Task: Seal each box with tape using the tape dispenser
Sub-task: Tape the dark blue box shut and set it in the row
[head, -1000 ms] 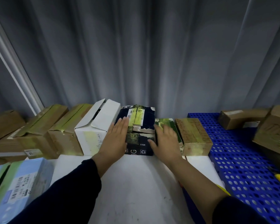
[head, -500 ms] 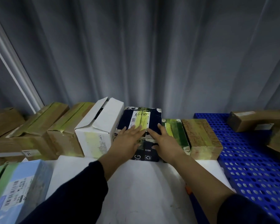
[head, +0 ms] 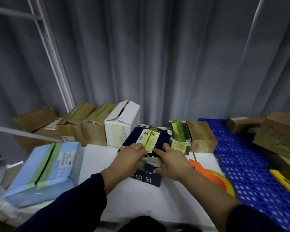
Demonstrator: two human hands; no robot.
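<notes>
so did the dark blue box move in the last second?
Yes: dark blue box slid toward the person, its front now ahead of the white box.

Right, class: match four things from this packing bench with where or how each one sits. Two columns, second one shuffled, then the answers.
Column one
1 dark box
2 white box
3 tape dispenser
4 yellow cutter

Column two
a lying on the blue perforated panel
b top flaps ajar, in the back row
c under the left hand and right hand
d orange, at the right edge of the white table

Pairs: 1-c, 2-b, 3-d, 4-a
</notes>
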